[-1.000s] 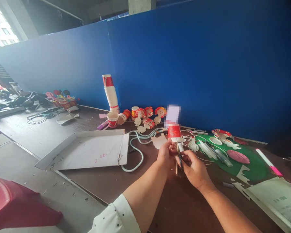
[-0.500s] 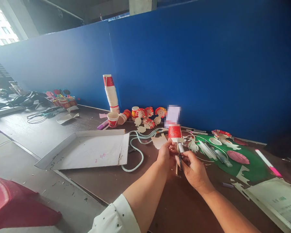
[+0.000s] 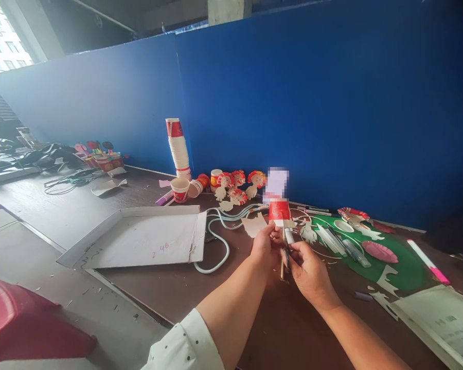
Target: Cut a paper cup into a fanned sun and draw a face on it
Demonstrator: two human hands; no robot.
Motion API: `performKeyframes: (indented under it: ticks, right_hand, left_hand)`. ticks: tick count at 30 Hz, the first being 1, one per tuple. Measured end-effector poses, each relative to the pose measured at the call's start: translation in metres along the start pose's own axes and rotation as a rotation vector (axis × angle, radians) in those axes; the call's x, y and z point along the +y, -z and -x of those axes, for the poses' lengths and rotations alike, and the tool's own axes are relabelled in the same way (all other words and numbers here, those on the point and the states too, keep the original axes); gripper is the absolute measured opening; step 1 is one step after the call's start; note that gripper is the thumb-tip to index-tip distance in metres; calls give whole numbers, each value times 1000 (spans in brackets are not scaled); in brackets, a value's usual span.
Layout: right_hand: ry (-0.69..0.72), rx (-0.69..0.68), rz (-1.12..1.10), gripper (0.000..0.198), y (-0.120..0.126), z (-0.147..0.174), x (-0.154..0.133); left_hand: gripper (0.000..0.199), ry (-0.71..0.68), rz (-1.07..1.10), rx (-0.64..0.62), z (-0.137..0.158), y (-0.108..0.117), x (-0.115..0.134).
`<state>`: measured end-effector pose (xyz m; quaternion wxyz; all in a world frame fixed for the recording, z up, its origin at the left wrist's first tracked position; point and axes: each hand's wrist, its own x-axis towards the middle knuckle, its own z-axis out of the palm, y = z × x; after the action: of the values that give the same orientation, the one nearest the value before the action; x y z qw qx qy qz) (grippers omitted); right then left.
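A red and white paper cup [image 3: 279, 210] is gripped low down by my left hand [image 3: 265, 243], whose fingers are closed. My right hand [image 3: 306, 267] is wrapped round a pair of dark scissors [image 3: 287, 252]. Their blades point up toward the cup's lower white edge and seem to meet it; how deep they reach is hard to see. Behind the hands, a white glue-like tube lies on the table, and a thin wooden stick shows just below. Paper figures with red fringed heads [image 3: 238, 179] lean in a group beyond my left hand.
A shallow white cardboard tray [image 3: 139, 239] lies to the left. A tall stack of paper cups [image 3: 179, 151] stands against the blue partition [image 3: 312, 103]. Pale cables [image 3: 221, 257] curl behind my hands. At right are a green sheet [image 3: 407, 270], paper scraps and a pink-capped marker [image 3: 428, 261].
The cup has turned slightly in my left hand and its shape looks a bit different. Both hands stay almost in the same place; the view has shifted a little.
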<state>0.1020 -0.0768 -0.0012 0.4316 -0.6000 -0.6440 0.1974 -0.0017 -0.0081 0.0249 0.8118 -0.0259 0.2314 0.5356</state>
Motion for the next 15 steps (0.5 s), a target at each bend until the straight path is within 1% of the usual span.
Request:
performKeyframes:
  ticks: [3, 9, 15]
  right_hand:
    - [-14, 4, -25, 26, 0, 0, -1]
    - [-9, 79, -28, 24, 4, -1, -3]
    - [-3, 90, -34, 25, 4, -2, -5]
  left_hand:
    - [18, 44, -46, -43, 0, 2, -2]
    - [28, 96, -188, -130, 0, 9, -13]
    - [30, 91, -248, -125, -1, 12, -16]
